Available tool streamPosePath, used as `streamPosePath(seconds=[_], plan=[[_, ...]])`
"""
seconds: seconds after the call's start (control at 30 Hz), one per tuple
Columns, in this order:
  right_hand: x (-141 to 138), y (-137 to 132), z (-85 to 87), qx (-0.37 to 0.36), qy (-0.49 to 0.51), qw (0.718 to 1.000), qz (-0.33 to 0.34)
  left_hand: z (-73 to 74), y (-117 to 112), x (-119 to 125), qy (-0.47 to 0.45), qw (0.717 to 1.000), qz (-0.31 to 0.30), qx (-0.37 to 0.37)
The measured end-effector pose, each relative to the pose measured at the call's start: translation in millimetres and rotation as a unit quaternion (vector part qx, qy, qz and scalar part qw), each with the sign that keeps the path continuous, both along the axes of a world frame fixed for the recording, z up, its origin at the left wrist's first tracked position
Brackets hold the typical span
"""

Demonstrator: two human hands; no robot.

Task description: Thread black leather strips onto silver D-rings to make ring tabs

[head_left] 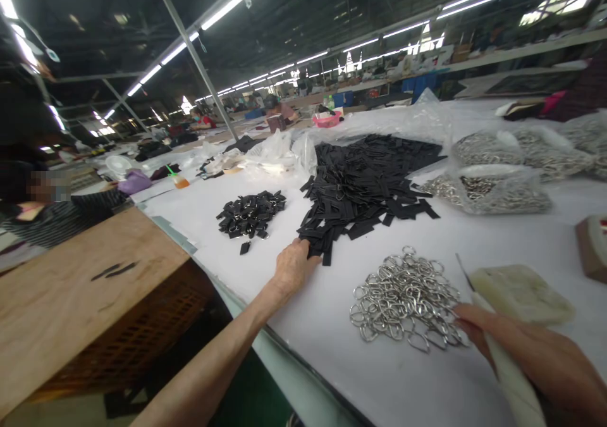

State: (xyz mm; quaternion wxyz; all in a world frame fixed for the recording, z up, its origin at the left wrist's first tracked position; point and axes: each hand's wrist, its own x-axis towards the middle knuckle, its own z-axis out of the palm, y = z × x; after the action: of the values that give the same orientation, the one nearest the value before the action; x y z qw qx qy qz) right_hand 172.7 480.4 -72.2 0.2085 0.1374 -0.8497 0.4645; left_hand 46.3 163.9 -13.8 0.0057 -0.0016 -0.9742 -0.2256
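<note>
The near edge of the white table (322, 316) is crossed by the left forearm (237, 335). Bare surface is left between the metal rings (408, 300) and the black strips (365, 186). The strips' near corner is touched by the left hand (293, 266); its grip cannot be told. 1 pale-handled tool (512, 379) is grasped by the right hand (526, 338), beside the rings. Space there is limited by 1 yellowish block (524, 293); beyond, the table is occupied by ring bags (507, 190).

Bright tube lights (237, 0) overhead (distance blurry)
</note>
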Motion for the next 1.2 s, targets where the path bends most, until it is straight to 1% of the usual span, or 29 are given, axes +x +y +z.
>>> streamPosePath(seconds=[0.07,0.17,0.27,0.33,0.43,0.53,0.6,0.7,0.8,0.87,0.93,1.0,1.07,1.2], plan=[[3.9,-7.6,4.7,0.06,0.044,0.996,0.045,-1.3,2.6,4.0,-0.02,1.0,-0.01,-0.012],[6.1,-14.5,9.3,0.129,0.086,0.986,0.065,-0.6,4.6,18.3,-0.048,0.998,-0.037,0.0],[7.0,-20.6,14.1,0.133,0.091,0.985,0.063,5.0,2.6,30.9,-0.056,0.997,-0.054,0.018],[7.6,-25.7,18.7,0.124,0.092,0.986,0.063,9.0,-0.7,33.6,-0.053,0.997,-0.059,0.019],[8.1,-34.4,25.4,0.125,0.08,0.987,0.055,10.6,-4.1,29.9,-0.045,0.997,-0.062,0.001],[7.5,-44.0,30.5,0.126,0.027,0.99,0.058,8.5,-2.1,23.8,-0.054,0.996,-0.075,-0.016],[5.9,-51.8,34.3,0.142,0.002,0.987,0.071,7.6,0.6,21.9,-0.066,0.994,-0.09,-0.017],[1.3,-66.6,42.4,0.197,-0.002,0.976,0.09,7.4,3.6,22.9,-0.076,0.992,-0.102,-0.018],[-5.6,-83.3,49.6,0.264,-0.015,0.957,0.118,6.2,5.0,25.2,-0.072,0.993,-0.096,-0.02],[-10.7,-92.8,50.6,0.31,-0.002,0.942,0.128,4.4,5.3,25.5,-0.068,0.993,-0.091,-0.015],[-14.8,-98.9,48.4,0.338,0.014,0.932,0.131,2.0,4.9,24.6,-0.072,0.994,-0.087,0.001],[-17.2,-101.2,44.7,0.341,0.01,0.932,0.125,-0.4,3.9,23.4,-0.081,0.993,-0.082,0.027],[-17.5,-100.2,40.8,0.329,0.0,0.937,0.12,-2.3,2.5,22.7,-0.09,0.992,-0.074,0.058],[-15.0,-94.1,34.1,0.276,-0.011,0.953,0.124,-1.1,-2.7,25.0,-0.105,0.985,-0.056,0.124]])
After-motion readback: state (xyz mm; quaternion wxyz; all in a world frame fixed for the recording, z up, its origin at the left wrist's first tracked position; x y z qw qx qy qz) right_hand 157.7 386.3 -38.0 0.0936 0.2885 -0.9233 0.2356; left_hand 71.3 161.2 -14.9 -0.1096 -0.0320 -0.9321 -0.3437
